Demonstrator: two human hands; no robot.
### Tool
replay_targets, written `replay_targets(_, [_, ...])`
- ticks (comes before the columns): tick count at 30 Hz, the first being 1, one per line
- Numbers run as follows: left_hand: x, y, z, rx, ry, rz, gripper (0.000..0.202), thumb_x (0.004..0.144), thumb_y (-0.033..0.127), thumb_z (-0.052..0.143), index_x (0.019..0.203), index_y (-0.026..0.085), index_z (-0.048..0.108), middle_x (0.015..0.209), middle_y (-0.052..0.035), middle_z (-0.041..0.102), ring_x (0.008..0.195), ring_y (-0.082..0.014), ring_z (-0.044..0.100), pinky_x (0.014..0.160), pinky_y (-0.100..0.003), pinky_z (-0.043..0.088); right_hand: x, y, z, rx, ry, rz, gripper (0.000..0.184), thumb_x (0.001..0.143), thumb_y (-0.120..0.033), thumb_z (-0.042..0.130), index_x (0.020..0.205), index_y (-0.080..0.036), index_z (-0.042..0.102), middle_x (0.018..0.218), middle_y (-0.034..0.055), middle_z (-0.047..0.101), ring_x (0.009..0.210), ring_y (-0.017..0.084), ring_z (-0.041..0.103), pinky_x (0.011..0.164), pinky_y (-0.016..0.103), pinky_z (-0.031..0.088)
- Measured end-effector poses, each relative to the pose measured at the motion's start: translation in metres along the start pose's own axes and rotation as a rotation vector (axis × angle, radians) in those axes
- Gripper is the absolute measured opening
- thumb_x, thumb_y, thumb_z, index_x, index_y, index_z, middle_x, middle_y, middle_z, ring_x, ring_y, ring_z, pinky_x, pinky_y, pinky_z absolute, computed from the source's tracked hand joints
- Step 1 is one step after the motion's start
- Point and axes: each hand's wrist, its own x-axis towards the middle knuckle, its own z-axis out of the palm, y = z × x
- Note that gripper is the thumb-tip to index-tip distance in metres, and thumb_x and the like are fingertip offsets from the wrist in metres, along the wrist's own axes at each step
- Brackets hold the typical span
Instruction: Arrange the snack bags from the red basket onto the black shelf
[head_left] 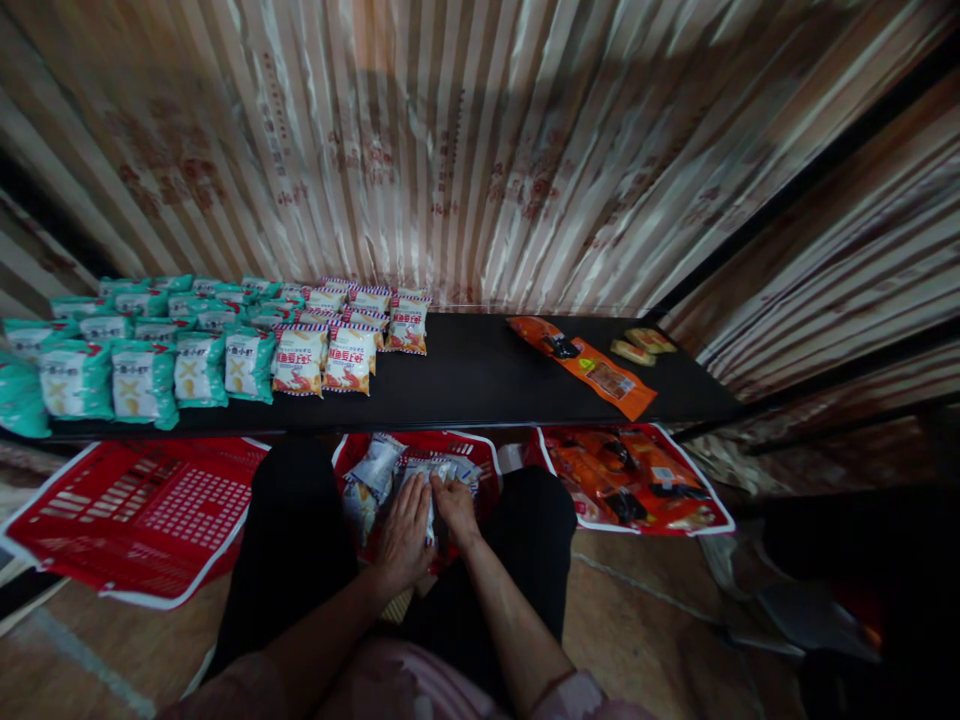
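Note:
Between my knees, a red basket (489, 452) holds several silvery snack packets (377, 462). My left hand (405, 530) reaches into it from the front, with its fingers closed against a packet. Close beside it, my right hand (454, 508) has its fingers curled on the same snack packet (429, 468), whose lower part the hands hide. On the black shelf just beyond stand white and orange snack packets (349, 358) with striped top edges. Rows of teal and white snack packets (135, 380) fill the shelf's left end.
The black shelf (457, 375) also carries a long orange packet (585, 368) and small yellowish packets (643, 345) at right. Beneath it, a red basket (244, 495) lies at left; another basket (726, 515) with orange packets is at right. A striped curtain (465, 150) hangs behind.

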Motion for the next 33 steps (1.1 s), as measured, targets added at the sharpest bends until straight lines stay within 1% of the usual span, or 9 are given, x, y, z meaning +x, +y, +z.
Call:
replay_targets(3, [-0.001,-0.002,0.005,0.033,0.051,0.009,0.069,0.071,0.014,0.044,0.137,0.004,0.024,0.144,-0.0192,0.03,0.135,-0.0286,0.023,0.104,-0.047,0.032,-0.001,-0.001,0.0,0.035,-0.014,0.007,0.042,0.074,-0.053,0.044,0.044,-0.023,0.043,0.043,0.0022,0.05,0.044,0.016,0.048,0.043,0.026,0.031])
replay_targets(9, [0.002,-0.005,0.008,0.046,0.129,-0.02,0.058,0.085,0.028,0.039,0.137,0.006,0.026,0.14,-0.0188,0.037,0.132,-0.0272,0.031,0.102,-0.044,0.037,-0.002,0.0,0.0,0.085,-0.015,-0.021,0.044,0.073,-0.057,0.044,0.047,-0.021,0.045,0.044,-0.0001,0.048,0.044,0.013,0.044,0.045,0.025,0.031])
replay_targets(15, [0.002,-0.009,0.008,0.02,0.155,-0.071,0.051,0.09,0.031,0.034,0.135,0.006,0.03,0.138,-0.019,0.04,0.13,-0.0256,0.034,0.102,-0.043,0.038,-0.004,-0.004,0.0,0.073,-0.021,-0.104,0.049,0.077,-0.058,0.039,0.052,-0.018,0.053,0.048,0.0011,0.054,0.049,0.015,0.05,0.048,0.024,0.034])
replay_targets(18, [0.003,-0.011,0.007,-0.015,0.181,-0.093,0.048,0.091,0.029,0.03,0.135,0.009,0.03,0.137,-0.0172,0.042,0.13,-0.0243,0.035,0.102,-0.044,0.038,-0.005,-0.005,-0.001,0.005,-0.015,-0.15,0.05,0.08,-0.057,0.036,0.058,-0.018,0.058,0.055,0.003,0.06,0.055,0.016,0.055,0.053,0.024,0.037])
replay_targets(20, [0.004,-0.013,0.005,-0.043,0.19,-0.105,0.047,0.092,0.028,0.028,0.136,0.012,0.03,0.136,-0.0157,0.044,0.128,-0.0232,0.037,0.101,-0.044,0.039,-0.006,-0.007,-0.001,-0.064,-0.008,-0.166,0.049,0.082,-0.054,0.035,0.066,-0.017,0.062,0.063,0.0056,0.064,0.062,0.018,0.059,0.058,0.025,0.04])
replay_targets(22, [0.006,-0.014,0.003,-0.068,0.196,-0.111,0.045,0.092,0.028,0.027,0.135,0.013,0.032,0.134,-0.0149,0.047,0.127,-0.0223,0.04,0.1,-0.043,0.041,-0.008,-0.008,-0.002,-0.115,0.001,-0.171,0.047,0.084,-0.052,0.034,0.083,-0.016,0.065,0.074,0.0086,0.068,0.072,0.021,0.063,0.064,0.027,0.043])
replay_targets(26, [0.009,-0.017,-0.001,-0.104,0.222,-0.126,0.042,0.092,0.028,0.028,0.129,0.013,0.04,0.128,-0.0138,0.052,0.122,-0.0212,0.045,0.099,-0.042,0.043,-0.011,-0.011,-0.004,-0.14,0.022,-0.17,0.05,0.086,-0.049,0.036,0.116,-0.014,0.055,0.092,0.0137,0.068,0.086,0.025,0.064,0.074,0.032,0.045])
replay_targets(30, [0.011,-0.018,-0.002,-0.13,0.241,-0.129,0.04,0.092,0.028,0.028,0.124,0.013,0.046,0.123,-0.0136,0.056,0.118,-0.0204,0.05,0.097,-0.041,0.045,-0.013,-0.013,-0.003,-0.161,0.048,-0.174,0.059,0.086,-0.05,0.037,0.128,-0.01,0.044,0.097,0.0177,0.067,0.091,0.028,0.063,0.077,0.037,0.045])
replay_targets(33, [0.012,-0.018,-0.004,-0.145,0.24,-0.124,0.039,0.092,0.028,0.027,0.122,0.014,0.048,0.121,-0.0128,0.058,0.115,-0.0202,0.052,0.095,-0.041,0.047,-0.013,-0.012,-0.001,-0.177,0.103,-0.212,0.061,0.086,-0.047,0.038,0.132,-0.007,0.039,0.107,0.0207,0.063,0.097,0.028,0.061,0.082,0.038,0.044])
